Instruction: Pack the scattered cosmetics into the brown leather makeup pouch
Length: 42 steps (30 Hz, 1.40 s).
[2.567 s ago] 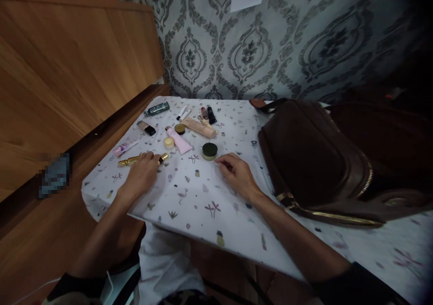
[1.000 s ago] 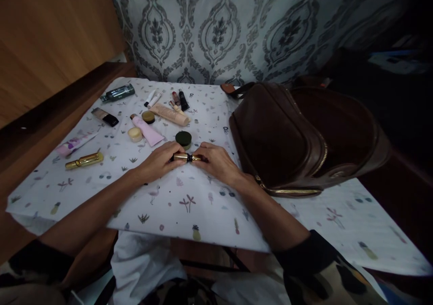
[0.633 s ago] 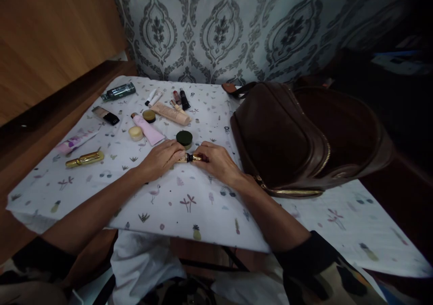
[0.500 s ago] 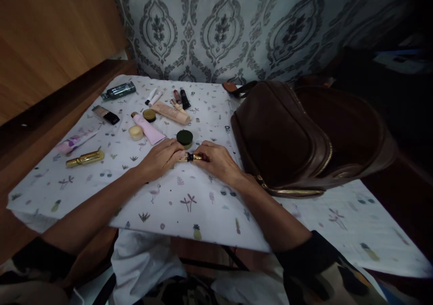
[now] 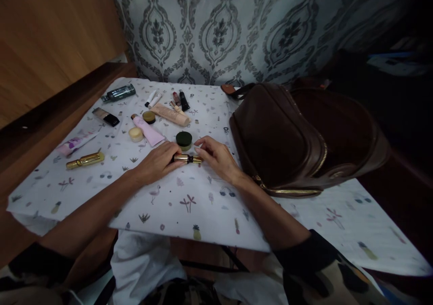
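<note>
My left hand [image 5: 158, 161] is closed round one end of a slim gold-and-black cosmetic tube [image 5: 188, 159], which lies level just above the tablecloth and points right. Beside the tube's free end is my right hand [image 5: 216, 157], its thumb and forefinger parted and holding nothing; whether a finger still touches the tube, I cannot tell. Right behind the tube stands a round jar with a dark green lid [image 5: 184, 140]. A pink squeeze tube [image 5: 149, 130] and a small cream-coloured jar [image 5: 135, 135] lie beyond my left hand.
A large brown leather backpack [image 5: 270, 133] fills the table's right side. Further left lie a gold tube [image 5: 85, 160], a purple-and-white tube [image 5: 76, 143], a foundation bottle [image 5: 106, 116] and a dark bottle [image 5: 118, 93]. A beige tube [image 5: 170, 114] lies at the back among several small cosmetics.
My right hand has let go of the tube's gold end and its fingers have parted. More of the tube now shows, still in my left hand.
</note>
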Each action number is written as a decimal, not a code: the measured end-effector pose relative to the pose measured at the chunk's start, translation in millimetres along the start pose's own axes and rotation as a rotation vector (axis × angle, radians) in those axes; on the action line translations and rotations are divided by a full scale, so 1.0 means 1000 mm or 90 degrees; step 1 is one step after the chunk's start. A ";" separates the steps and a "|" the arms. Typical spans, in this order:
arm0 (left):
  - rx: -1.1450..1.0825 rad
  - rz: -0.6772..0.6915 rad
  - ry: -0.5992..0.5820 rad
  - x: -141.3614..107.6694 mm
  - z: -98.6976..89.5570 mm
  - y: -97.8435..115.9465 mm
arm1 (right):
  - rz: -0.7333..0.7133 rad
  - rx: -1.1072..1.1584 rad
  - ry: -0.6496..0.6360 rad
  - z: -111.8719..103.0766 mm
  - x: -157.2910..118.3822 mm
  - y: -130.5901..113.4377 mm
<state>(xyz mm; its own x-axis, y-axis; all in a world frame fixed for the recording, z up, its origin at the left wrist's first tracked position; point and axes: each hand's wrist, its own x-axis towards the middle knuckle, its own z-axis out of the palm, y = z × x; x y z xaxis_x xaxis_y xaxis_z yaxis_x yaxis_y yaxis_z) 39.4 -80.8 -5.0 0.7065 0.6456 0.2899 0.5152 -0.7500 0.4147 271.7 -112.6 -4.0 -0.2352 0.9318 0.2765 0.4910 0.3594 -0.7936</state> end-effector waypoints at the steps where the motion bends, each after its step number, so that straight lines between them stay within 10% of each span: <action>1: -0.007 -0.006 0.001 0.000 0.000 0.000 | -0.005 -0.009 0.001 -0.001 0.000 -0.002; 24: -0.252 -0.149 0.084 0.001 -0.006 0.013 | 0.066 0.289 -0.060 0.008 0.002 -0.002; 42: 0.003 0.000 0.068 -0.005 0.002 0.013 | 0.094 0.327 -0.021 0.017 -0.003 -0.009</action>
<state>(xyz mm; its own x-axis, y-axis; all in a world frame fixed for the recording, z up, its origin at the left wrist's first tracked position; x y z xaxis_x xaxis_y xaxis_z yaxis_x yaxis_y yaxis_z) 43.7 -93.6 -3.2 0.6511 0.6567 0.3805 0.5172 -0.7508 0.4109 253.4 -119.1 -6.7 -0.2253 0.9653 0.1317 0.0494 0.1463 -0.9880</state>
